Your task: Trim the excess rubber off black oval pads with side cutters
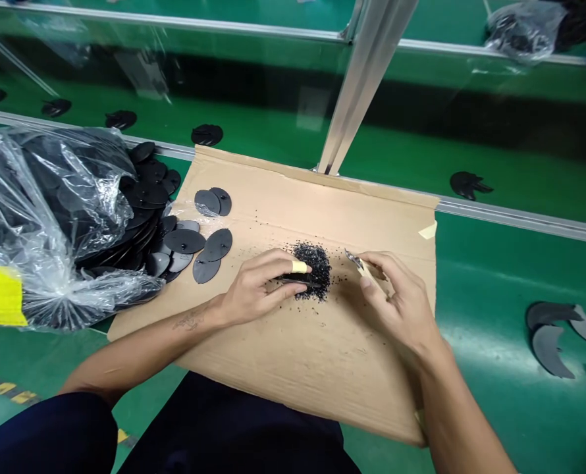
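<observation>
Between thumb and fingers, my left hand (261,286) pinches a black disc (293,279), seen nearly edge-on. Yellow tape wraps one of its fingertips. To the right, my right hand (396,293) is closed around a pair of nippers (359,263) with pale handles, their metal tips pointing up and left, apart from the disc. A heap of tiny black bits (315,263) lies on the cardboard sheet (283,355) just beyond and beneath the left fingertips. Several loose discs (213,255) rest on the cardboard left of the heap, some showing a small central stub.
A clear plastic bag (51,197) spilling a pile of black discs (145,197) fills the left. An aluminium post (355,85) rises behind the cardboard. Curved dark pieces (552,345) lie on the green surface at right. More black pieces (207,135) sit beyond the rail.
</observation>
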`<state>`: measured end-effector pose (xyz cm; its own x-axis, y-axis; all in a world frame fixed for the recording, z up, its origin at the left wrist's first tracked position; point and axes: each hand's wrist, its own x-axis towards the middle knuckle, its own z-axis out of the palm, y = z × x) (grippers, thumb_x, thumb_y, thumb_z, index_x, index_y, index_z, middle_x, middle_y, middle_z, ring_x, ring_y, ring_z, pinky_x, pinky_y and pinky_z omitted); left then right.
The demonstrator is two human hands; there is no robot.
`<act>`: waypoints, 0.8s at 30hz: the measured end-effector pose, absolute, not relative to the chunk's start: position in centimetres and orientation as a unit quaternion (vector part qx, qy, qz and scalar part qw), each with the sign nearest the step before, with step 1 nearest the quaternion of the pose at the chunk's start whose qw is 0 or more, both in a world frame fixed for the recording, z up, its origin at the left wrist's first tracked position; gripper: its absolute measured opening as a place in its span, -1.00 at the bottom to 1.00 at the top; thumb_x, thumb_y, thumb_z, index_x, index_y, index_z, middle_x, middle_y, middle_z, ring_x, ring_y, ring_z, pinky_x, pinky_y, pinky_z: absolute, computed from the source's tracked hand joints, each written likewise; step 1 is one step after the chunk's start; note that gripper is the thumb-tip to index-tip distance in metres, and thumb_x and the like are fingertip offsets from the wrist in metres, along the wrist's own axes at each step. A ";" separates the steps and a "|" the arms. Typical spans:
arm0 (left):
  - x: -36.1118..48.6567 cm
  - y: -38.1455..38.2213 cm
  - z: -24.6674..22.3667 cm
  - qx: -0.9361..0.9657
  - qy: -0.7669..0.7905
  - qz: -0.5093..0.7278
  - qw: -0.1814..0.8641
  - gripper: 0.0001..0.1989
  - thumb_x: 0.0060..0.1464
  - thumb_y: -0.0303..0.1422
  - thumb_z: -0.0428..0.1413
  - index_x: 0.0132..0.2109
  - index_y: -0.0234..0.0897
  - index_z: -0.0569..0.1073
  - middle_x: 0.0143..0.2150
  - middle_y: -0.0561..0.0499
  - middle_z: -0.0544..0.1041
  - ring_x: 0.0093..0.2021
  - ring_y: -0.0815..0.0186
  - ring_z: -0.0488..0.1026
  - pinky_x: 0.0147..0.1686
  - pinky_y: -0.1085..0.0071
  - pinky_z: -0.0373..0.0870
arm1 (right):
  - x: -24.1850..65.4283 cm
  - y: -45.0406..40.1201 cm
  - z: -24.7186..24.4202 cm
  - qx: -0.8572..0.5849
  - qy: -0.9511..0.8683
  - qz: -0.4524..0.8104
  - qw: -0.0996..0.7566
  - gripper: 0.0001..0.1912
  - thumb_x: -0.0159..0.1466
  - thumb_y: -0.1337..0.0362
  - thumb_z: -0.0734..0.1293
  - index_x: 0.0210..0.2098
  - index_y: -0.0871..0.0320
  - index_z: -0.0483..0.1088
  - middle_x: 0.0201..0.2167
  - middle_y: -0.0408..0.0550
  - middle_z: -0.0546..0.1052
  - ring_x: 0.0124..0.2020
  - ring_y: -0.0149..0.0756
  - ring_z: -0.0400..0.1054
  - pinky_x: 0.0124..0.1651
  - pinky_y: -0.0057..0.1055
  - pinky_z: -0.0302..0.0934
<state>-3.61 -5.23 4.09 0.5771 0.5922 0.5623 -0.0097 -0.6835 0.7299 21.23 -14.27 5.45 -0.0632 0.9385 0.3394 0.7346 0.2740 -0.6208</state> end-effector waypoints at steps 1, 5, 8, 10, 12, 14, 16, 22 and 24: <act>-3.6 -5.2 4.1 0.814 0.173 0.425 0.356 -0.80 0.27 -0.36 0.21 0.00 -0.33 0.55 -0.16 -0.09 0.59 -0.14 0.34 0.54 -0.15 0.39 0.56 | 20.5 -14.4 5.8 -0.572 -0.716 0.158 0.369 -0.75 0.47 0.23 0.25 0.09 0.11 0.40 -0.13 0.05 0.51 -0.16 -0.10 0.43 -0.10 -0.19 0.36; -3.7 -5.2 4.1 0.812 0.155 0.429 0.364 -0.80 0.28 -0.36 0.21 0.00 -0.34 0.54 -0.16 -0.10 0.60 -0.13 0.33 0.55 -0.13 0.39 0.57 | 18.8 -14.8 6.4 -0.518 -0.731 0.208 0.393 -0.72 0.45 0.26 0.32 0.12 0.14 0.41 -0.13 0.08 0.53 -0.16 -0.09 0.45 -0.09 -0.15 0.40; -3.7 -5.3 4.1 0.808 0.154 0.429 0.374 -0.80 0.26 -0.37 0.23 0.00 -0.35 0.54 -0.17 -0.10 0.59 -0.14 0.34 0.55 -0.14 0.40 0.57 | 18.6 -14.9 6.2 -0.492 -0.744 0.212 0.400 -0.71 0.44 0.29 0.35 0.14 0.15 0.40 -0.09 0.11 0.52 -0.12 -0.07 0.46 -0.07 -0.14 0.42; -3.7 -5.4 4.1 0.808 0.150 0.429 0.376 -0.79 0.25 -0.39 0.24 0.00 -0.36 0.54 -0.16 -0.11 0.59 -0.14 0.34 0.55 -0.14 0.42 0.56 | 18.5 -14.9 6.0 -0.487 -0.751 0.199 0.400 -0.70 0.44 0.29 0.36 0.15 0.15 0.40 -0.08 0.12 0.52 -0.12 -0.07 0.47 -0.08 -0.15 0.43; -3.7 -5.4 4.1 0.808 0.145 0.429 0.378 -0.79 0.25 -0.39 0.24 0.00 -0.36 0.54 -0.16 -0.11 0.59 -0.14 0.35 0.54 -0.14 0.43 0.56 | 18.5 -14.8 5.9 -0.484 -0.754 0.188 0.403 -0.70 0.45 0.29 0.36 0.15 0.16 0.40 -0.08 0.13 0.52 -0.12 -0.08 0.47 -0.10 -0.16 0.44; -3.7 -5.5 4.0 0.806 0.144 0.428 0.382 -0.80 0.25 -0.39 0.24 0.00 -0.36 0.54 -0.17 -0.10 0.59 -0.15 0.35 0.54 -0.15 0.43 0.56 | 18.5 -14.8 5.8 -0.480 -0.756 0.183 0.406 -0.69 0.46 0.30 0.36 0.17 0.16 0.39 -0.07 0.13 0.52 -0.11 -0.09 0.48 -0.10 -0.17 0.45; -3.7 -5.5 3.9 0.804 0.146 0.425 0.389 -0.80 0.25 -0.38 0.23 -0.01 -0.37 0.54 -0.18 -0.10 0.59 -0.16 0.35 0.54 -0.16 0.43 0.56 | 18.5 -14.8 5.8 -0.475 -0.760 0.179 0.406 -0.70 0.47 0.31 0.35 0.17 0.17 0.39 -0.07 0.12 0.53 -0.11 -0.11 0.49 -0.11 -0.18 0.47; -3.6 -5.7 3.7 0.797 0.141 0.425 0.406 -0.80 0.25 -0.37 0.24 -0.02 -0.36 0.55 -0.21 -0.10 0.59 -0.21 0.35 0.54 -0.22 0.45 0.55 | 18.5 -15.3 5.9 -0.486 -0.775 0.138 0.379 -0.79 0.48 0.33 0.36 0.09 0.22 0.44 -0.14 0.10 0.56 -0.18 -0.16 0.51 -0.16 -0.24 0.47; -3.5 -5.8 3.7 0.796 0.143 0.420 0.412 -0.81 0.26 -0.36 0.23 -0.03 -0.36 0.55 -0.22 -0.10 0.59 -0.21 0.34 0.54 -0.22 0.44 0.55 | 18.4 -15.4 5.8 -0.488 -0.771 0.145 0.383 -0.81 0.48 0.33 0.35 0.07 0.22 0.44 -0.16 0.08 0.56 -0.22 -0.18 0.51 -0.19 -0.26 0.46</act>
